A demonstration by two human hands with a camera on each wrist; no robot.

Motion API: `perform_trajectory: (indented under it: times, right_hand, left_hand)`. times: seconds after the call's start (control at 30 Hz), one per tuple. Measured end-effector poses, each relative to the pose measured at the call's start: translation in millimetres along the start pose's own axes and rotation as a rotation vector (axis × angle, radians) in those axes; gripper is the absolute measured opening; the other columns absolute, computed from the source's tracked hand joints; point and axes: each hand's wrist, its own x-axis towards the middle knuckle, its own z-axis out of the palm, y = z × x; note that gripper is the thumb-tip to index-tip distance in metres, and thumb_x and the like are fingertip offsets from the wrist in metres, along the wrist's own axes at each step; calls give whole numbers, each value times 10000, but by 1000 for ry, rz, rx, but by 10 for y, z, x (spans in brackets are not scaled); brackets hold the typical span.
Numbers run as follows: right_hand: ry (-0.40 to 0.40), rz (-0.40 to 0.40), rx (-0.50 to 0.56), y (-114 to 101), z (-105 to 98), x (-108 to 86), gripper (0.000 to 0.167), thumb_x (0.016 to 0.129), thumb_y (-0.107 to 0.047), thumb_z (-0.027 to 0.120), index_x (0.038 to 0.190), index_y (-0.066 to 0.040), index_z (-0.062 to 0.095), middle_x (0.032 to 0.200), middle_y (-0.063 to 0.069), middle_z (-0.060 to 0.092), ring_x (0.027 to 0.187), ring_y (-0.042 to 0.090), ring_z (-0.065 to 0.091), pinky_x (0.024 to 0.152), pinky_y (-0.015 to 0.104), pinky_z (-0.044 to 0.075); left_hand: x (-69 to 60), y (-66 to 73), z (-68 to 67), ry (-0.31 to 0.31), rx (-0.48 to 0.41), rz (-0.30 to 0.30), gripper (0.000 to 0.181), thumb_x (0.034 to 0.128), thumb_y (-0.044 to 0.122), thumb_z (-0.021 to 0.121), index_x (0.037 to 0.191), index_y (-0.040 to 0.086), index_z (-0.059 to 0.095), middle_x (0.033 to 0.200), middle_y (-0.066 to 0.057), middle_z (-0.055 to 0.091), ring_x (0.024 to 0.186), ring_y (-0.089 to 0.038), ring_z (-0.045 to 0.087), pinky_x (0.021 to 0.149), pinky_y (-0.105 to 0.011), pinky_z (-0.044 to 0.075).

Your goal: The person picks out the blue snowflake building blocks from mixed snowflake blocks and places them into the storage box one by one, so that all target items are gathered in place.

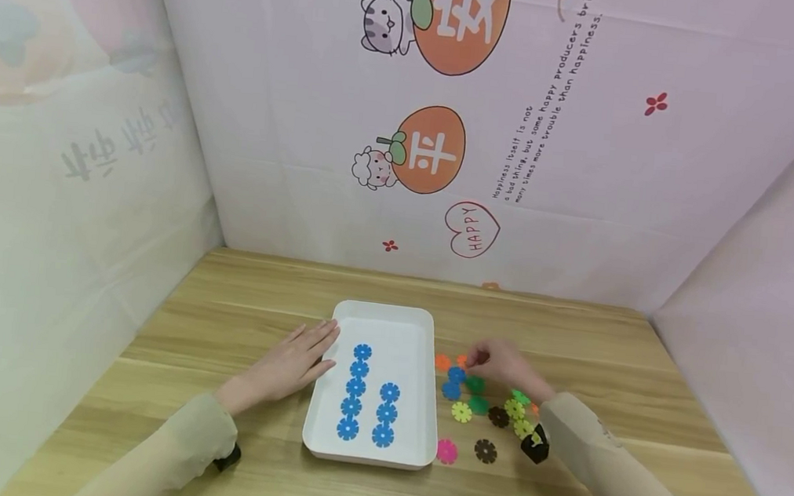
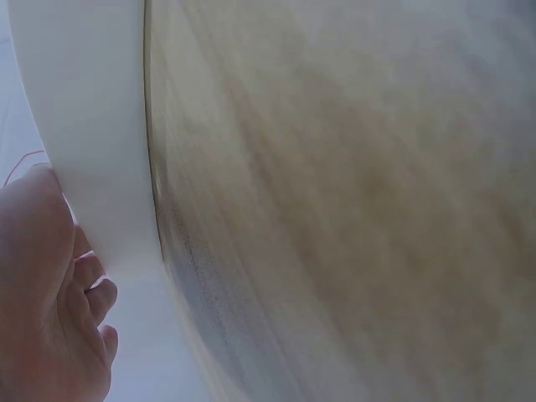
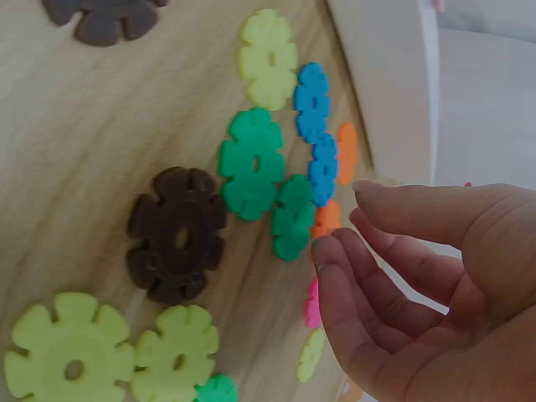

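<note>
My left hand (image 1: pixel 291 365) rests its fingers on the left rim of a white tray (image 1: pixel 410 344). The left wrist view shows that hand (image 2: pixel 50 293) against the tray's side. Inside the tray lie blue notched flower discs, in a longer left column (image 1: pixel 355 387) and a shorter right column (image 1: pixel 386 413). To the tray's right, my right hand (image 1: pixel 500 364) hovers by two blue discs (image 1: pixel 451 391) and an orange disc (image 1: pixel 461 360). In the right wrist view, thumb and bent fingers of the right hand (image 3: pixel 419 293) stand apart, with no disc visible between them.
Loose discs lie right of the tray: green (image 1: pixel 478 406), yellow (image 1: pixel 461 412), dark brown (image 1: pixel 485 451), pink (image 1: pixel 447 451) and another orange one (image 1: pixel 442 363). Several yellow discs (image 1: pixel 514 409) lie under the right forearm. Printed cloth walls (image 1: pixel 306 153) enclose the wooden table (image 1: pixel 274 277).
</note>
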Motion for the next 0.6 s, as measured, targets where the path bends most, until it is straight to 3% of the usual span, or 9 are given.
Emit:
perform_trajectory:
  times: [0.33, 0.6]
  right_hand:
    - [12, 45, -118, 36, 123, 42, 104, 845, -104, 763, 887, -46, 687, 852, 42, 693, 742, 132, 587, 672, 264, 525]
    - [55, 45, -128, 19, 202, 107, 172, 819, -139, 798, 862, -31, 672, 826, 52, 679, 724, 141, 574, 653, 263, 507]
  left_hand:
    - [-1, 2, 7, 8, -11, -1, 625, 1062, 400, 410, 1560, 45, 281, 1648, -130, 244, 1518, -319, 279, 1235, -559, 233]
    - [-2, -2, 9, 4, -17, -2, 628, 1062, 398, 410, 1563, 44, 272, 1650, -130, 238, 1521, -319, 273, 1238, -557, 224]
